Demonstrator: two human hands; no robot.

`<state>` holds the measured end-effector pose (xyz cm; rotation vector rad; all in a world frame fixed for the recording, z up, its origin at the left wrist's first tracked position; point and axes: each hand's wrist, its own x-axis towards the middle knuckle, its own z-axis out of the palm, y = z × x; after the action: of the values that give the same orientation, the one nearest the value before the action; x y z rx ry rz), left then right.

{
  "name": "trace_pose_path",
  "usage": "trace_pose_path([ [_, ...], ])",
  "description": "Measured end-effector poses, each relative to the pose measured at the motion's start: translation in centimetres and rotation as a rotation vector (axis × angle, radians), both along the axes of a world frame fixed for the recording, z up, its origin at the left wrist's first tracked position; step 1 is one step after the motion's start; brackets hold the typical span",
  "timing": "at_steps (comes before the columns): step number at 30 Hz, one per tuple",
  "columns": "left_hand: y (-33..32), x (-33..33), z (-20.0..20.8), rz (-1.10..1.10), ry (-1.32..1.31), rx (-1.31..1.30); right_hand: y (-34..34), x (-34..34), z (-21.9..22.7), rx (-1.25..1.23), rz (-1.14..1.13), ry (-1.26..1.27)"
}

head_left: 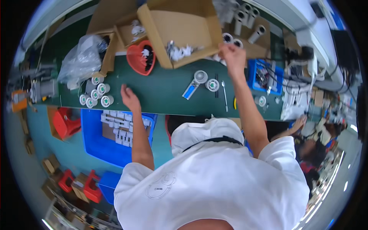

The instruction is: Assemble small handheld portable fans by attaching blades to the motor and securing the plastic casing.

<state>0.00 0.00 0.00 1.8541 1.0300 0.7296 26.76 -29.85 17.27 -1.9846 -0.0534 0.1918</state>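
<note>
My left hand (130, 99) hovers over the near edge of the green table, empty, its fingers apart and slightly bent. To its left stand several white round caps with green centres (102, 89). My right hand (233, 57) is at the near right corner of an open cardboard box (184, 30), its fingers bent together. What they hold, if anything, I cannot make out. Small white and metal parts (180, 52) lie in the box. Between my hands lie a small white handheld fan with a blue panel (194, 84) and a round white fan head (212, 85).
A red heart-shaped tray (130, 57) holds black and white parts. White tubes (257, 33) lie at the back right, near a blue parts bin (278, 82). A screwdriver (224, 96) lies right of centre. A large blue tub (90, 134) with white parts stands below the table's edge.
</note>
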Motion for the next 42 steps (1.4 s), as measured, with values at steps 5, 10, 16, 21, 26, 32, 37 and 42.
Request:
trace_pose_path([
  [5, -10.7, -2.7, 3.7, -0.145, -0.060, -0.375, -9.5, -9.5, -1.6, 0.076, -0.193, 0.178],
  [10, -21.6, -1.0, 9.0, -0.179, -0.057, -0.455, -16.3, -13.2, -5.8, 0.090, -0.354, 0.215],
  [16, -26.4, 8.6, 19.2, -0.587, 0.086, 0.258, -20.5, -14.3, -6.2, 0.066, -0.389, 0.147],
  [21, -30.4, 16.0, 18.1, -1.445, 0.398, 0.319, -21.5, -14.7, -6.8, 0.020, -0.408, 0.118],
  [26, -34.1, 18.1, 14.5, -1.680, 0.648, 0.705, -21.3, -14.9, -6.9, 0.008, -0.481, 0.062],
  [32, -34.7, 19.6, 13.0, -1.696, 0.744, 0.807, -20.4, -14.3, -8.8, 0.062, -0.515, -0.078],
  [37, -35.6, 20.2, 11.3, -1.735, 0.717, 0.776, -21.2, -13.9, -13.1, 0.172, -0.503, -0.261],
  [42, -36.8, 18.5, 12.8, -1.505, 0.266, 1.009, -22.3, -12.7, -14.9, 0.307, -0.502, -0.187],
])
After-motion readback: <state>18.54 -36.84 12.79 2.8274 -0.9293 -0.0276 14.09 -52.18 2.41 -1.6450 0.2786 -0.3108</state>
